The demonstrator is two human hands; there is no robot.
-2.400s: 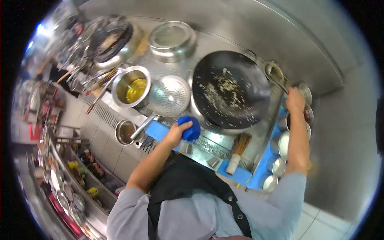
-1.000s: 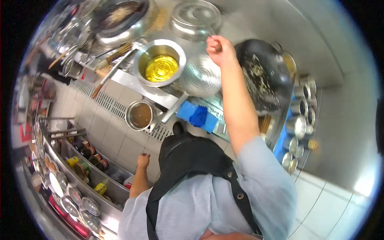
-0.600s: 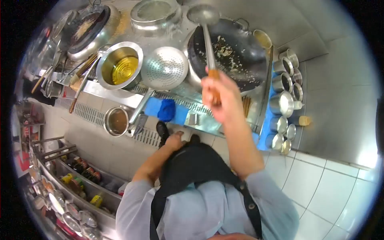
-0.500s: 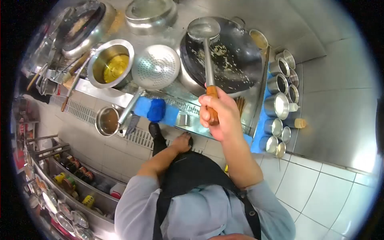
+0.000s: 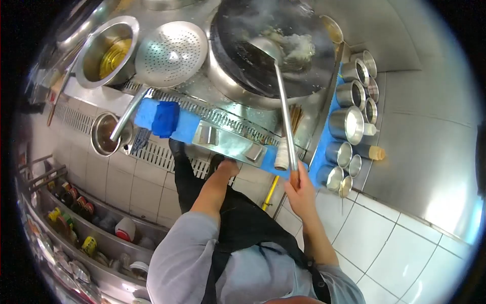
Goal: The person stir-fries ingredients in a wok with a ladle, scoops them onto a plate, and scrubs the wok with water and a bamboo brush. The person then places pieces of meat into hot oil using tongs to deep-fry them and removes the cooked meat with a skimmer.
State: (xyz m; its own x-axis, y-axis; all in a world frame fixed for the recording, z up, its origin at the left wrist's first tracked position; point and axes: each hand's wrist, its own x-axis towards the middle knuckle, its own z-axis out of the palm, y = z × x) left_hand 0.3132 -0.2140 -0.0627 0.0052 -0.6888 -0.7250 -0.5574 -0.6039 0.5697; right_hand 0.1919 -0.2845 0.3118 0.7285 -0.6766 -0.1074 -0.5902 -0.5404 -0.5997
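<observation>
My right hand [image 5: 302, 191] is closed round the wooden end of a long-handled ladle [image 5: 284, 96]. The bowl of the ladle is inside the black wok [image 5: 243, 66], beside pale bits of food [image 5: 297, 46] with steam over them. Low in front of my body, near my knee, is my left hand [image 5: 230, 168]; its fingers are not clear. Left of the wok lies a perforated strainer [image 5: 172, 53], its handle sticking out over the counter edge. A metal pot [image 5: 91, 63] with yellow oil stands further left.
Metal containers [image 5: 347, 125] and a bottle [image 5: 372, 151] line the right side on blue cloth. A blue cloth [image 5: 165, 119] lies on the front edge. A pan of brown liquid [image 5: 104, 134] hangs low left. A brush [image 5: 282, 155] rests near the ladle handle. Jars fill a lower-left trough [image 5: 109, 235].
My right hand has drawn back toward my body and right, and the ladle's bowl is now down in the wok. Steam has appeared. The view has shifted, moving the pots left and up.
</observation>
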